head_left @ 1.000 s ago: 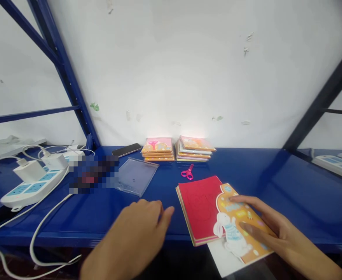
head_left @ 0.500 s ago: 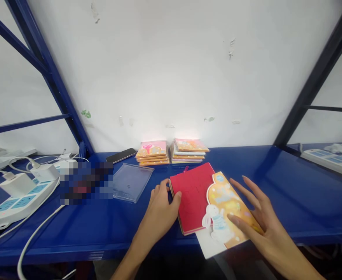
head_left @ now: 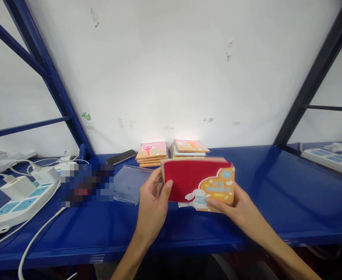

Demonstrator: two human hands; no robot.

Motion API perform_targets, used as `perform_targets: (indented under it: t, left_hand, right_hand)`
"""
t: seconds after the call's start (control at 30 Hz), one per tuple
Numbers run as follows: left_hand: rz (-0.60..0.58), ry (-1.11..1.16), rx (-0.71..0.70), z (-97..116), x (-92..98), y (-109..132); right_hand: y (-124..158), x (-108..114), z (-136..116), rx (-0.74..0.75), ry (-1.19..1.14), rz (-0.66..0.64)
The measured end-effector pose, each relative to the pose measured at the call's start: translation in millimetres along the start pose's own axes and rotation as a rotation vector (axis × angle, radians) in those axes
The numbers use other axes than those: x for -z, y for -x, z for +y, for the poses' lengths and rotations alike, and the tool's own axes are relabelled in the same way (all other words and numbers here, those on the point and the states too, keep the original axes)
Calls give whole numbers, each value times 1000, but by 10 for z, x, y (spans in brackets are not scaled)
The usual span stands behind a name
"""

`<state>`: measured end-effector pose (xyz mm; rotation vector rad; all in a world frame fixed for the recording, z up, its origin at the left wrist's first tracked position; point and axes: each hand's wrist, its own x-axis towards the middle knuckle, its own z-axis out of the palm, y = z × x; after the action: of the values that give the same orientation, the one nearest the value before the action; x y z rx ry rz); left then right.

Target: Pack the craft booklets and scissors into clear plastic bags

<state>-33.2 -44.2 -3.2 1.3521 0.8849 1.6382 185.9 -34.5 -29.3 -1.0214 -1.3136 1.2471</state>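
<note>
Red-and-orange rabbit-cover paper booklet (head_left: 198, 182) held above blue steel shelf (head_left: 276, 194) | left hand (head_left: 152, 206) and right hand (head_left: 232, 204) both gripping its sides | risk: pages may fan or slip out if grip slackens

Blue steel shelf (head_left: 276, 194): phone (head_left: 121, 156), power strip (head_left: 22, 208) (w/ chargers (head_left: 18, 188))

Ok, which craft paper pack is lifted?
The red one with the orange rabbit card, held in the left hand and right hand; the others lie in two stacks .
</note>
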Motion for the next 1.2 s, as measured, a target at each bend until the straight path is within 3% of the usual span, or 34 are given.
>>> perform_targets:
  t: [0.2,0.37,0.77,0.97,1.2]
  left_hand:
    - [-14,51,71,-188,-158,116]
    - [-17,-45,63,-242,-210,173]
    - [-103,-37,224,-204,-203,78]
    - [23,-158,185,-191,-235,85]
    - [29,-96,236,-129,-267,118]
  right_hand:
    - [-30,-101,-59,-34,43,-15]
    - [-31,-200,-138,-20,7,-53]
    - [-119,-46,80,-5,57,-230]
    - [-146,-112,68,-7,29,-210]
    - [-156,-84,-49,-11,56,-261]
